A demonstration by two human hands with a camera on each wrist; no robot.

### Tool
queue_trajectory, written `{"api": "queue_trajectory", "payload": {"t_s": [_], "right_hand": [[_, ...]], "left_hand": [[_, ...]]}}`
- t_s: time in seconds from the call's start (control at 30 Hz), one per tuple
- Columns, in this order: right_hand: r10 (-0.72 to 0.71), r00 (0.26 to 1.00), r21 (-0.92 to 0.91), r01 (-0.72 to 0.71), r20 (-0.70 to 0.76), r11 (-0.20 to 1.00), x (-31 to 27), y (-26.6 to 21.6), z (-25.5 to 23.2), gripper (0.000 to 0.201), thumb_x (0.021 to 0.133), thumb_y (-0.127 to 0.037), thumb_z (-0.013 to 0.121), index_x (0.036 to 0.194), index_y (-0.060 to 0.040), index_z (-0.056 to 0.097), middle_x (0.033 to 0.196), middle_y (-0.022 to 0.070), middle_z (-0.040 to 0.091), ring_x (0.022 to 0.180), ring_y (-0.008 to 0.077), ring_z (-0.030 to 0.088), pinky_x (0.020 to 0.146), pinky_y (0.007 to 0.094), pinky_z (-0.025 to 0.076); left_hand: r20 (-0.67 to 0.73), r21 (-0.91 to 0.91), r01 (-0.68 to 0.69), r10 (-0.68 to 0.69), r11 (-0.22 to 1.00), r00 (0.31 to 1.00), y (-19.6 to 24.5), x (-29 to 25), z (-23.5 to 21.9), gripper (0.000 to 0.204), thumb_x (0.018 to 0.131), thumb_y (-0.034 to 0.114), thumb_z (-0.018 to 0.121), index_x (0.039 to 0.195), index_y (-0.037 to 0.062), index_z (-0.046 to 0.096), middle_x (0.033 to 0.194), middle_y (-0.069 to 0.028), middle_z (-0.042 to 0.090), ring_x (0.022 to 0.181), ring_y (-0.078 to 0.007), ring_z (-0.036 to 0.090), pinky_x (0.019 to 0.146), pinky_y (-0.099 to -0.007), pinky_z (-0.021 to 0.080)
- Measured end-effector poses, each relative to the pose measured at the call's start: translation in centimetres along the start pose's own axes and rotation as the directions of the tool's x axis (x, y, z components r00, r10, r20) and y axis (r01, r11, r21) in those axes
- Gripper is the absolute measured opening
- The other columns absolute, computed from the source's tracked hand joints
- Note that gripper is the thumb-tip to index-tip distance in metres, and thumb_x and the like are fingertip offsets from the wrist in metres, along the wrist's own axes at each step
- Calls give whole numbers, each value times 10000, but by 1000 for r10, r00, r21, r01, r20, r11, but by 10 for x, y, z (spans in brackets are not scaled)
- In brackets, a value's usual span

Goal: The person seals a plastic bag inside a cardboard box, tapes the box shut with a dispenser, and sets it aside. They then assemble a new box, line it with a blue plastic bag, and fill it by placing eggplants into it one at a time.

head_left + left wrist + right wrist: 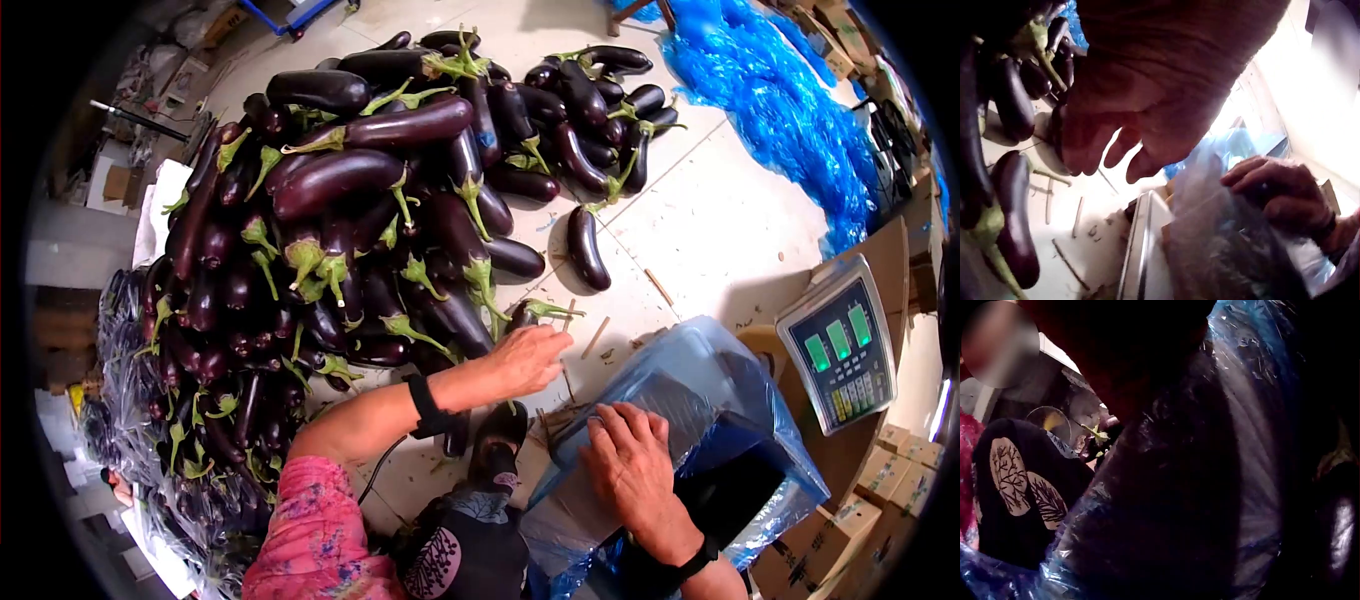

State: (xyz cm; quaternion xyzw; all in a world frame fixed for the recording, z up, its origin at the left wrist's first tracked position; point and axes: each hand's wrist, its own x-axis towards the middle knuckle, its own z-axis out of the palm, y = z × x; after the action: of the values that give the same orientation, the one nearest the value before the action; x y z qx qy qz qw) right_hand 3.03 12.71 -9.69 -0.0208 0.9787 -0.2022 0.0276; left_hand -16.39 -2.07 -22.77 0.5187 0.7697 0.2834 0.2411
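My left hand point(525, 362) hovers over the floor beside the eggplant heap, its fingers loosely bent and nothing held between them. Just beyond its knuckles lies an eggplant point(522, 318) with a green stem; the left wrist view shows this eggplant point(1015, 215) below the hand point(1147, 106). My right hand point(632, 465) rests on the clear blue plastic bag point(690, 365) that lines a container, fingers bent over the film. The bag's mouth gapes dark to the right of that hand. In the right wrist view an eggplant point(1340, 531) shows dimly beside the film point(1254, 462).
A large heap of eggplants point(340, 185) covers the floor at the left. One eggplant point(588, 248) lies apart on the tiles. A scale display point(840, 345) stands at the right, cardboard boxes point(815, 550) below it. Crumpled blue plastic point(760, 100) spreads behind.
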Motion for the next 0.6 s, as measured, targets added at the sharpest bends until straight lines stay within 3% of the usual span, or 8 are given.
{"api": "queue_trajectory", "payload": {"t_s": [0.07,0.2,0.27,0.33,0.4,0.43,0.53,0.6], "right_hand": [[12,1000,-6,-12,16,1000,-2,0,-1,377,819,-179,678,1148,-2,631,1246,137,610,1223,291,527,984,453,404],[-5,1000,-11,5,10,1000,-3,-1,-1,343,834,-178,657,1126,0,637,1209,132,628,1213,286,532,985,450,398],[-25,999,-39,26,23,999,-7,1,3,322,838,-187,645,1107,-8,640,1172,130,633,1206,286,530,990,444,391],[-43,998,-55,46,46,997,-8,1,8,307,845,-192,628,1096,-15,641,1139,127,634,1201,286,528,996,440,384],[-44,996,-70,50,83,996,-8,2,9,296,854,-195,607,1092,-21,638,1109,125,632,1198,285,525,1003,437,377],[-53,994,-91,62,98,994,-9,2,8,305,848,-183,583,1103,-21,629,1097,122,623,1200,282,519,1003,433,377],[-63,992,-111,76,112,991,-8,3,7,325,837,-180,572,1114,-17,619,1117,122,616,1204,283,514,999,431,381],[-53,991,-73,62,119,995,-7,5,5,352,822,-179,576,1130,-14,617,1135,120,615,1205,277,516,989,430,394]], "left_hand": [[-46,-49,-67,65,997,997,10,6,-20,433,807,97,642,1220,-11,571,1045,-198,618,984,-390,598,893,-453,500],[-190,156,-23,53,987,980,-11,34,-66,354,805,129,628,1139,18,596,998,-186,615,936,-385,613,844,-462,516],[-139,155,43,-22,987,990,-28,55,-93,377,824,151,654,1174,14,622,1033,-207,626,995,-387,617,881,-443,513],[-252,196,103,-51,975,966,-61,75,-98,365,811,152,653,1156,35,642,1000,-206,638,984,-394,621,881,-458,512],[-245,235,212,-153,949,957,-93,104,-104,357,799,159,662,1134,35,657,1007,-209,649,985,-395,629,893,-465,511],[-306,234,285,-208,929,929,-101,116,-104,353,795,164,665,1120,25,668,1013,-222,674,990,-391,649,904,-451,520],[-414,-107,463,-463,880,784,-127,147,-99,387,766,208,686,1105,20,675,1021,-251,697,988,-407,666,926,-465,520],[-458,-49,525,-486,850,744,-137,158,-92,396,773,219,688,1109,10,660,1055,-240,679,1016,-403,651,932,-465,512]]}}
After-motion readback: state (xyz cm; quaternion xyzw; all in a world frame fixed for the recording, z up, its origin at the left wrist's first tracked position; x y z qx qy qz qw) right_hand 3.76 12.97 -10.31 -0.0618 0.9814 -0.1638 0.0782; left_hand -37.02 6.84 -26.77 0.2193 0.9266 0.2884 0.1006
